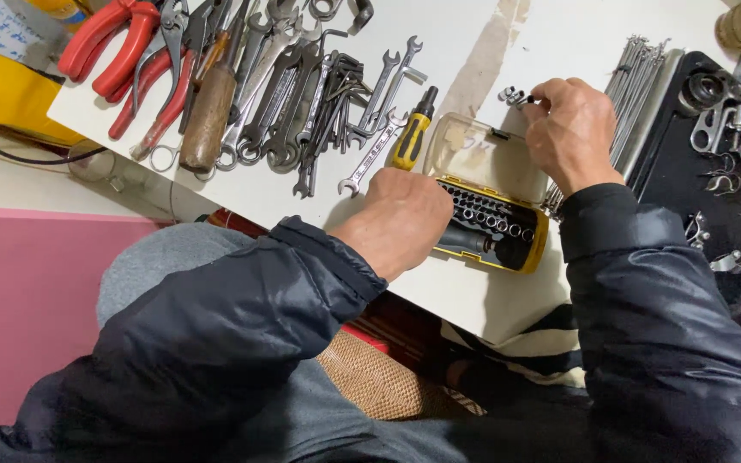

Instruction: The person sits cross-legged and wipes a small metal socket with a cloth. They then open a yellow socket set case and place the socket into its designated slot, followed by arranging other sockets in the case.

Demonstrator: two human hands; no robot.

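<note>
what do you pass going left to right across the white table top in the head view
red-handled pliers → brown wooden-handled tool → row of steel spanners → yellow-and-black screwdriver → open yellow bit case → right hand → bundle of thin metal spokes → black tray of metal parts

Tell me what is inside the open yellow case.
The yellow case holds rows of small dark bits or sockets and a black driver handle. Its clear lid stands open. The left hand covers the case's left end, so anything there is hidden.
</note>
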